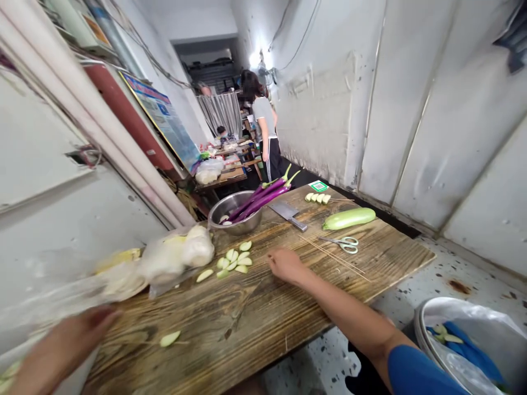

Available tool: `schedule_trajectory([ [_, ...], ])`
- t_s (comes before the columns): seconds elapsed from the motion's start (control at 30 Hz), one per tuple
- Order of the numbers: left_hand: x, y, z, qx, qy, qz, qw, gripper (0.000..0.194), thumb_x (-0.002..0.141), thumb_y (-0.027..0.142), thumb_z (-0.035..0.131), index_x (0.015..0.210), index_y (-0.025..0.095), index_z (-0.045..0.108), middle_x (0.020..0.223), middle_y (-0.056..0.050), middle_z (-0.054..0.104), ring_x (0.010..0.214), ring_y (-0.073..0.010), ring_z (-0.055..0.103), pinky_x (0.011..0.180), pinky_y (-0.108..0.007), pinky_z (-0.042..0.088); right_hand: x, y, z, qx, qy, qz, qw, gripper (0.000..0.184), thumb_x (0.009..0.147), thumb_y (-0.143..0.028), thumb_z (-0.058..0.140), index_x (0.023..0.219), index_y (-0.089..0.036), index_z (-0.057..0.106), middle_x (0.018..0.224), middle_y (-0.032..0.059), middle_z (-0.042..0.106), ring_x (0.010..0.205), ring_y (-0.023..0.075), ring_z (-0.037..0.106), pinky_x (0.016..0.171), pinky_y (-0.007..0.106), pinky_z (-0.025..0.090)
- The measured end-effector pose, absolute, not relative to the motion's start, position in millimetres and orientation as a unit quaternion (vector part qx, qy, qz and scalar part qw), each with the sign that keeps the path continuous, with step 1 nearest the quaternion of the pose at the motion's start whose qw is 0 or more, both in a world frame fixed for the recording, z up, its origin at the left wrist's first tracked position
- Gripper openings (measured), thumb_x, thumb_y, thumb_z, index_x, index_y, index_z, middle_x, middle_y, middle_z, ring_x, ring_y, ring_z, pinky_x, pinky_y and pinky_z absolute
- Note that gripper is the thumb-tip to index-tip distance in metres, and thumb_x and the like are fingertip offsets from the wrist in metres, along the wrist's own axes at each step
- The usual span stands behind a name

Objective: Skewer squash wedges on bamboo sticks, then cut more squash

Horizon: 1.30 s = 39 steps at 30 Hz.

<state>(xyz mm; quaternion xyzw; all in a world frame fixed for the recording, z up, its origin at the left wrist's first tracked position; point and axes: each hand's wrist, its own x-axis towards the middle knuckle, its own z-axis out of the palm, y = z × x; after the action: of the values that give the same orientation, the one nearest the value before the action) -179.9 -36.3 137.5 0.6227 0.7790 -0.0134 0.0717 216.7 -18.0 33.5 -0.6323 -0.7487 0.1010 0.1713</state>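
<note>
My right hand (284, 264) is closed in a loose fist at the table's middle, just right of a small pile of pale green squash slices (233, 260). Whatever its fingers hold, if anything, is hidden. At the lower left is my left hand (68, 348), smeared by motion, so its grip is unclear. One squash slice (170, 338) lies apart, to the right of that hand, with a thin stick beside or through it. Beyond my right hand are a cleaver (288, 214), scissors (348, 244), bamboo skewers (333, 257) and a whole pale green squash (349, 218).
A steel bowl (236, 224) holds purple eggplants (263, 200). Bagged food (177, 255) lines the table's left edge. Skewered pieces (318, 198) lie near a QR card (318, 186). A lined bin (428, 323) stands at right; a person (267, 123) stands beyond the wooden table (263, 312).
</note>
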Motion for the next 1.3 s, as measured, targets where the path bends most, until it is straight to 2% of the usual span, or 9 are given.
schedule_trajectory([
  [0.1,-106.7,-42.9,110.3,0.681,0.727,0.033,0.081,0.024,0.068,0.047,0.045,0.071,0.032,0.064,0.074,0.012,0.068,0.079,-0.0179,0.061,0.073,-0.025,0.039,257.2,-22.6,50.2,-0.696,-0.705,0.070,0.116,0.024,0.082,-0.018,0.042,0.086,-0.010,0.065,0.090,0.0167,0.065,0.084,0.0233,0.061,0.069,0.031,0.044],
  [0.17,-63.8,-49.3,88.5,0.740,0.662,0.056,0.106,0.024,0.073,0.040,0.046,0.080,0.026,0.065,0.084,0.003,0.069,0.081,-0.0183,0.061,0.073,-0.025,0.040,286.4,-27.3,50.8,-0.730,-0.676,0.055,0.084,0.023,0.079,-0.012,0.043,0.082,-0.003,0.064,0.084,0.0240,0.064,0.080,0.0273,0.062,0.065,0.035,0.045],
  [0.23,-31.1,-51.5,66.4,0.773,0.618,0.072,0.127,0.025,0.076,0.035,0.045,0.081,0.023,0.066,0.087,-0.002,0.069,0.080,-0.0186,0.060,0.073,-0.026,0.040,312.6,-33.5,44.4,-0.742,-0.666,0.042,0.063,0.020,0.077,-0.011,0.046,0.079,-0.002,0.064,0.080,0.0256,0.064,0.078,0.0286,0.062,0.065,0.037,0.045],
  [0.37,4.6,-36.1,31.8,0.768,0.617,0.107,0.134,0.024,0.077,0.026,0.047,0.092,0.020,0.065,0.095,-0.006,0.067,0.086,-0.0188,0.059,0.077,-0.027,0.039,348.0,-43.1,23.5,-0.742,-0.670,0.006,0.036,0.018,0.076,-0.005,0.045,0.076,-0.001,0.062,0.075,0.0253,0.063,0.077,0.0303,0.063,0.064,0.039,0.045],
  [0.67,45.8,61.7,7.2,0.738,0.665,0.111,0.037,0.034,0.078,0.027,0.050,0.110,0.016,0.058,0.112,-0.011,0.059,0.105,-0.0225,0.051,0.088,-0.029,0.034,372.4,-34.3,5.1,-0.737,-0.675,-0.034,0.006,0.019,0.074,0.000,0.042,0.070,-0.008,0.059,0.064,0.0132,0.062,0.065,0.0230,0.062,0.056,0.029,0.040],
  [0.87,50.9,98.3,-5.4,0.732,0.675,0.086,-0.025,0.035,0.075,0.037,0.053,0.101,0.015,0.063,0.099,-0.016,0.063,0.094,-0.0257,0.057,0.080,-0.031,0.039,381.5,-46.1,17.2,-0.727,-0.677,-0.095,0.064,0.015,0.079,-0.010,0.041,0.072,-0.010,0.055,0.069,0.0125,0.059,0.061,0.0177,0.056,0.054,0.026,0.034],
  [1.03,49.8,103.2,-7.0,0.745,0.663,0.075,-0.022,0.027,0.075,0.031,0.053,0.090,0.012,0.066,0.094,-0.017,0.064,0.088,-0.0255,0.060,0.076,-0.030,0.041,378.5,-50.1,35.2,-0.690,-0.682,-0.176,0.165,0.020,0.084,-0.023,0.038,0.076,-0.013,0.052,0.073,0.0091,0.057,0.064,0.0157,0.053,0.056,0.025,0.032],
  [1.13,49.5,102.6,-3.0,0.723,0.682,0.105,0.005,0.026,0.076,0.030,0.050,0.083,0.013,0.067,0.086,-0.015,0.066,0.084,-0.0244,0.061,0.073,-0.030,0.041,361.5,-47.7,41.5,-0.661,-0.686,-0.137,0.271,0.017,0.083,-0.024,0.037,0.080,-0.015,0.052,0.074,0.0062,0.057,0.063,0.0143,0.052,0.057,0.023,0.033],
  [1.3,43.4,100.6,3.5,0.723,0.663,0.184,0.060,0.026,0.080,0.029,0.044,0.085,0.017,0.067,0.087,-0.010,0.068,0.082,-0.0204,0.061,0.075,-0.029,0.041,312.7,-29.1,41.5,-0.603,-0.691,0.045,0.397,0.015,0.080,-0.021,0.039,0.078,-0.017,0.053,0.067,0.0020,0.058,0.059,0.0125,0.052,0.058,0.022,0.035],
])
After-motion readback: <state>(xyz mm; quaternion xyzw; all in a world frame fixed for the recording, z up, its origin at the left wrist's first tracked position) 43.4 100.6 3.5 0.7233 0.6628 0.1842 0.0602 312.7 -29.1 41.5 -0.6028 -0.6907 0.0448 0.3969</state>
